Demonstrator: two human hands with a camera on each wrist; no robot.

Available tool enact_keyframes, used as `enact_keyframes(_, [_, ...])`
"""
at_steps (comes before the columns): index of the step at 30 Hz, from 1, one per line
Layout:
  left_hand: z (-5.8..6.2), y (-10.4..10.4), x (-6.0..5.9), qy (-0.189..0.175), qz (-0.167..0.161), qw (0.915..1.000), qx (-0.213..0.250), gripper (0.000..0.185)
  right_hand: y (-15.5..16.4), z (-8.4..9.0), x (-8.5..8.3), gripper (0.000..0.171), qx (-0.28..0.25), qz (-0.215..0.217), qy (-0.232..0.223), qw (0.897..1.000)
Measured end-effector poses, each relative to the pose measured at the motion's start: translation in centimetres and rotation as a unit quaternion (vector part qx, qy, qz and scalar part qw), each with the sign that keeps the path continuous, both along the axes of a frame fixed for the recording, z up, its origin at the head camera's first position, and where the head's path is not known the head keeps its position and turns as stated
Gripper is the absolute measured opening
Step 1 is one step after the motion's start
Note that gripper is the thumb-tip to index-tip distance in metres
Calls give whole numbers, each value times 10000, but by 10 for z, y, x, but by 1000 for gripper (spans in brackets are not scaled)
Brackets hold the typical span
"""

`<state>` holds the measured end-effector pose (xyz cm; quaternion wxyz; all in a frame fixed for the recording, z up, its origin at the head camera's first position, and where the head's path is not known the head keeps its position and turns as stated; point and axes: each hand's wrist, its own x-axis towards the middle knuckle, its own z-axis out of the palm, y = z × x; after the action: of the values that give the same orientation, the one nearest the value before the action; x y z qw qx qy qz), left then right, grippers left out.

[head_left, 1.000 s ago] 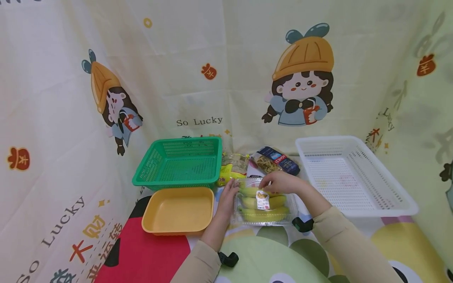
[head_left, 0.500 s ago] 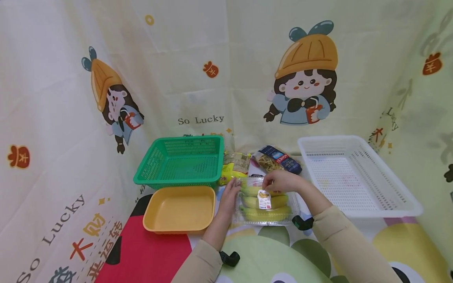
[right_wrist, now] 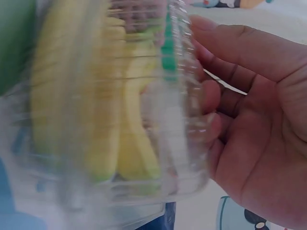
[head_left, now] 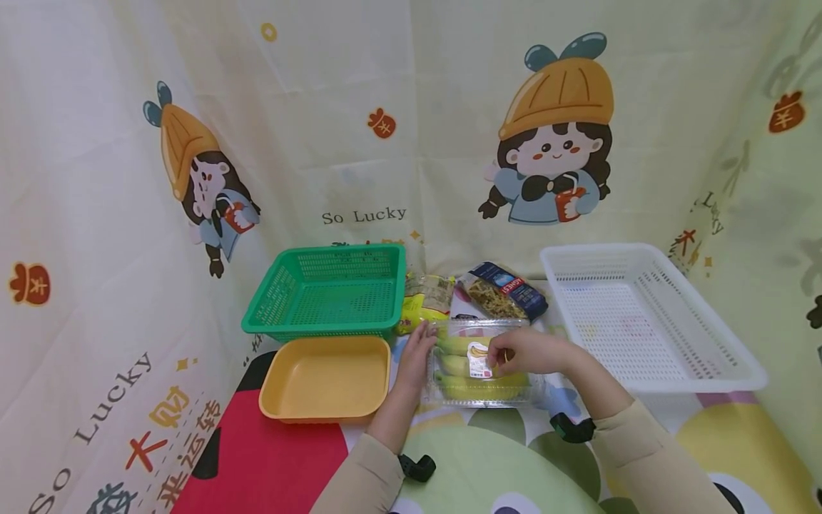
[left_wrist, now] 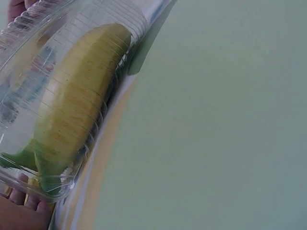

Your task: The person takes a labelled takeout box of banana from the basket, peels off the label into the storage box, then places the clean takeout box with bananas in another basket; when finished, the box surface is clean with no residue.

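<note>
Since the frame a second back, I see my right hand [head_left: 526, 351] has slid from the far edge of the clear banana box [head_left: 478, 364] down onto its right half, beside the white label. My left hand [head_left: 417, 351] has barely shifted; it rests flat against the box's left end, fingers fairly straight. In the right wrist view the right hand [right_wrist: 254, 124] cups the box wall with fingers bent round it, so I read that as a hold; the left looks more like a brace than a grasp.

The box sits on the bench directly between my two hands, touching both. The bananas [head_left: 478, 389] lie with their long axis running left to right, from one hand toward the other, so each hand has one end.

Just left of my left hand is the yellow tray [head_left: 324, 378], with the green basket [head_left: 327, 293] beyond it. The white basket [head_left: 642, 321] stands right of my right hand, and snack packets [head_left: 501, 289] lie beyond the box.
</note>
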<state>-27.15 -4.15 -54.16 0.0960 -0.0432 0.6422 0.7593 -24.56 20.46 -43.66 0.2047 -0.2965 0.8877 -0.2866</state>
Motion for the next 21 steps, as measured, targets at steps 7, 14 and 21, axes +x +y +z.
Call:
enact_keyframes(7, [0,1,0,-50,41,9999,-84,60,0,-16,8,12,-460,7,218,9987])
enact_keyframes(14, [1,1,1,-75,62,9999,-56,59,0,-23,10,5,-539,122,606,9966])
enact_keyframes(21, [3,2,2,-145,117,9998,-107,59,1,-20,10,9,-366,282,725,9963])
